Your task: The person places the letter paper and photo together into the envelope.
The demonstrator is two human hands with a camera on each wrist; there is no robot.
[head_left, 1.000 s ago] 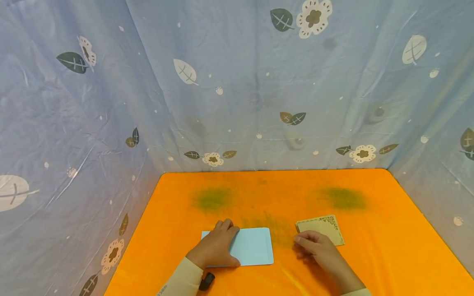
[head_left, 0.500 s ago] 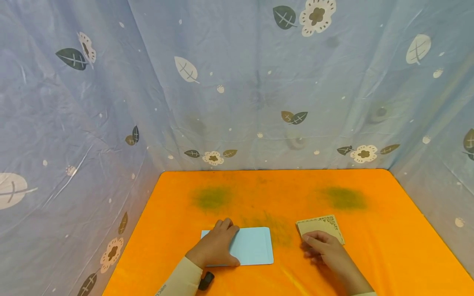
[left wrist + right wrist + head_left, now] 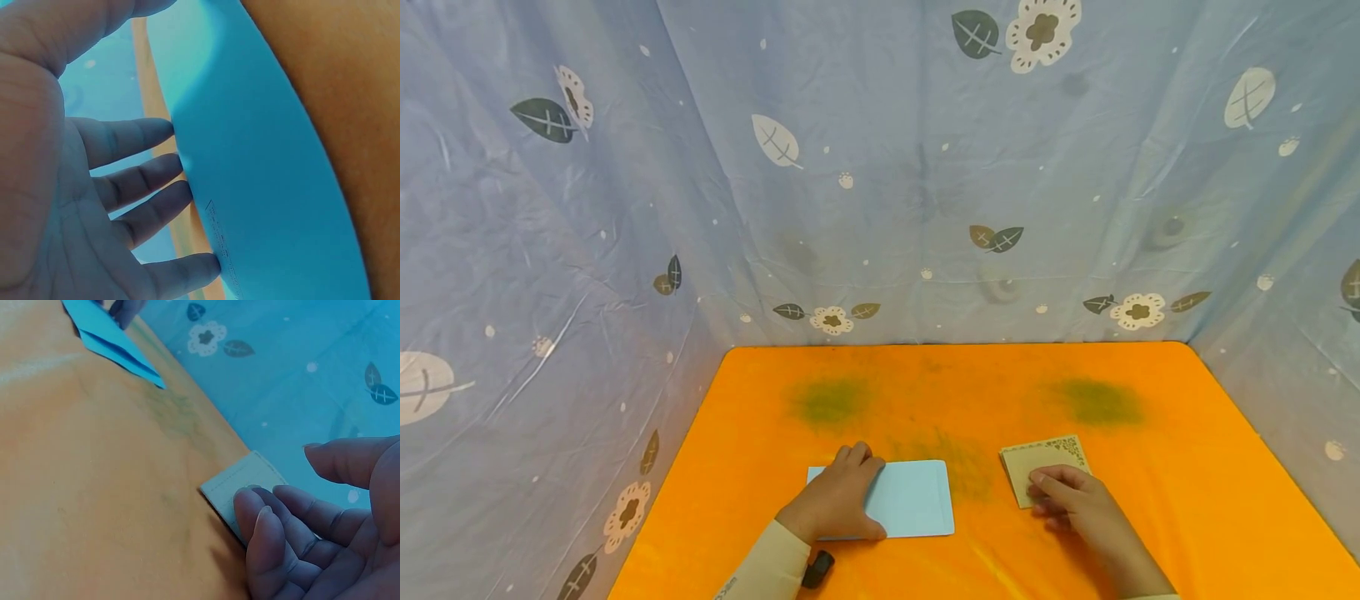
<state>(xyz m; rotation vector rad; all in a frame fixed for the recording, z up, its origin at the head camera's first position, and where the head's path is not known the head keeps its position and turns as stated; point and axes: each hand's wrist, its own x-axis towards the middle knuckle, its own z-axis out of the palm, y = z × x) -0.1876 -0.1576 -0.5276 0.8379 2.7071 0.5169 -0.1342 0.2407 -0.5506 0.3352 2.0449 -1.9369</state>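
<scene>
Plainly, the blue envelope point(image 3: 913, 498) could skid or buckle if the left hand point(image 3: 842, 498) bears down unevenly, since thin paper on a smooth-looking orange tabletop point(image 3: 955, 392) probably offers little resistance. That hand is spread across it rather than clenched, fairly straight fingers meeting the far edge, thumb at the near one. The envelope lies flat beneath the hand, its right part sticking out uncovered beyond the thumb.

Further right, the tan cards point(image 3: 1037, 458) might fan apart or slide away, because they look loosely stacked and a fingertip catching one edge could drag several at once. The right hand point(image 3: 1071, 500) has nothing in its grasp: its fingers curl loosely, and the right wrist view shows the thumb well apart from them. The cards lie on the tabletop just under and beyond those fingers, their near right corner hidden; whether a fingertip touches them I cannot tell.
</scene>
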